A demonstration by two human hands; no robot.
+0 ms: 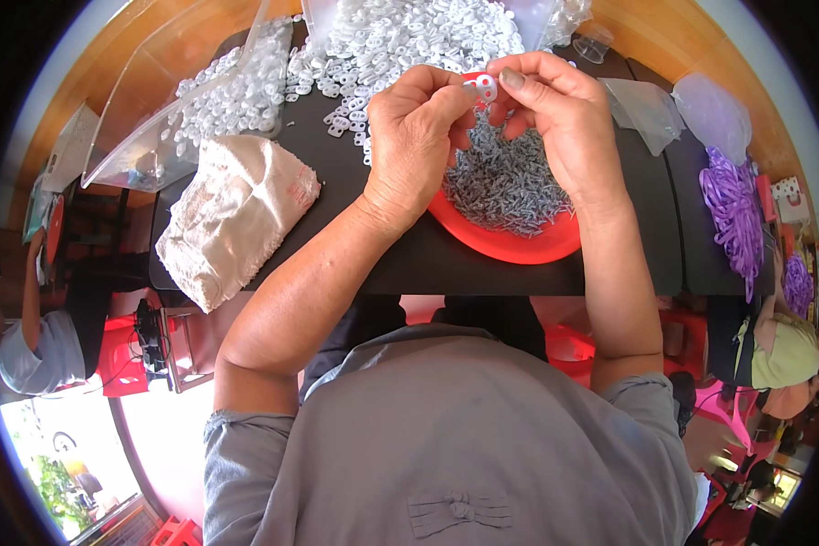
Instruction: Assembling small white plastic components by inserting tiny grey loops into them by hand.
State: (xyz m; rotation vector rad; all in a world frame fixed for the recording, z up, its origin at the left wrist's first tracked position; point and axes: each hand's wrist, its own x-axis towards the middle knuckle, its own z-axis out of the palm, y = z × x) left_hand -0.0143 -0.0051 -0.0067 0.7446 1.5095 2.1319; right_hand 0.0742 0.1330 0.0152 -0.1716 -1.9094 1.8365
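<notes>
White clip [487, 87] pinched between left hand [417, 136], right hand [555, 114] fingertips.

A small white plastic piece with two holes [487, 87] is pinched at its edges, held flat-on above the twelve o'clock rim of a red bowl [510, 244] heaped with small grey screws [505, 177].
</notes>
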